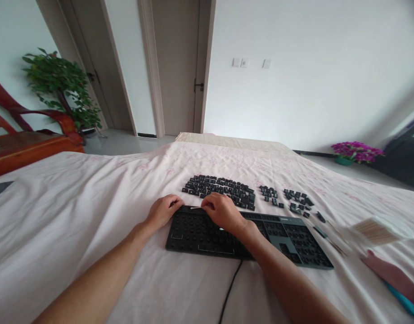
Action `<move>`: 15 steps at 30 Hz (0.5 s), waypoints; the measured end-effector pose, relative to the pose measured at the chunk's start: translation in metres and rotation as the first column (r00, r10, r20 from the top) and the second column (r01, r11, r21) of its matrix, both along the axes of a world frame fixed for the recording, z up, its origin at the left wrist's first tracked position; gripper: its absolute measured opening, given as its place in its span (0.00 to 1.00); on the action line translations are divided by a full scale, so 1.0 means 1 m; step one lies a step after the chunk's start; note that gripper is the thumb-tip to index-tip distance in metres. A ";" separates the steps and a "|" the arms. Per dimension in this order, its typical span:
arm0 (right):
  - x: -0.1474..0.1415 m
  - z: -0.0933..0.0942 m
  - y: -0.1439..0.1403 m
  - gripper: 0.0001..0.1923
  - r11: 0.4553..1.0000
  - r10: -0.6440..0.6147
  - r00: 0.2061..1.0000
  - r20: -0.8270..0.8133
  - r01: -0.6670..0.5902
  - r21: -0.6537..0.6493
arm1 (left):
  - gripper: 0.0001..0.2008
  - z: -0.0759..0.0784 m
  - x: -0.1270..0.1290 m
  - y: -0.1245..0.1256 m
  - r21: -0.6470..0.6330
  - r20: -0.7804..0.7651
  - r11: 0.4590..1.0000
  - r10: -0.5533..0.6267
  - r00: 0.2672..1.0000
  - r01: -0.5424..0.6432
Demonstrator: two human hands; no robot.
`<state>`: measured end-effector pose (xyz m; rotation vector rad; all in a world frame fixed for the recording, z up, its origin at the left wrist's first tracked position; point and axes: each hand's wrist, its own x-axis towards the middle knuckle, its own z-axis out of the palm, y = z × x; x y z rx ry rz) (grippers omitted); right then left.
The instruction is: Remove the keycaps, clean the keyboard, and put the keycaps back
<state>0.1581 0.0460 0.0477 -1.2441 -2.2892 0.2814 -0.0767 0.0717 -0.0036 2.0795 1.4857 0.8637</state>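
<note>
A black keyboard [288, 238] with its keycaps taken off lies on a pale cloth-covered table [75, 216]. My left hand [164, 210] rests on the keyboard's far left corner, fingers curled against its edge. My right hand [222, 212] is over the upper middle of the keyboard and pinches a thin white cotton swab [195, 208] whose tip points left along the top row. Beyond the keyboard, several black keycaps [220, 186] are laid out in rows, with smaller groups of keycaps [296, 199] further right.
The keyboard's black cable [230, 290] runs toward me off the table's near edge. A clear box of cotton swabs [379, 230] lies at the right, with a pink and blue object [396, 281] near it. A wooden chair [28, 139] and a green plant [63, 87] stand at the left.
</note>
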 end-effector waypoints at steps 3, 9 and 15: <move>-0.006 -0.003 -0.002 0.10 0.999 -0.021 0.998 0.058 0.019 0.025 | 0.19 0.001 0.000 0.000 0.010 -0.013 1.000 0.006 1.000 -0.006; -0.006 0.001 -0.006 0.12 0.998 -0.062 0.978 0.201 0.058 0.028 | 0.19 0.003 0.000 -0.002 0.014 -0.028 1.000 0.006 1.000 -0.005; -0.001 0.015 -0.010 0.13 0.994 -0.099 0.944 0.314 0.109 -0.015 | 0.19 0.003 0.000 -0.002 0.006 -0.041 1.000 0.009 0.999 -0.009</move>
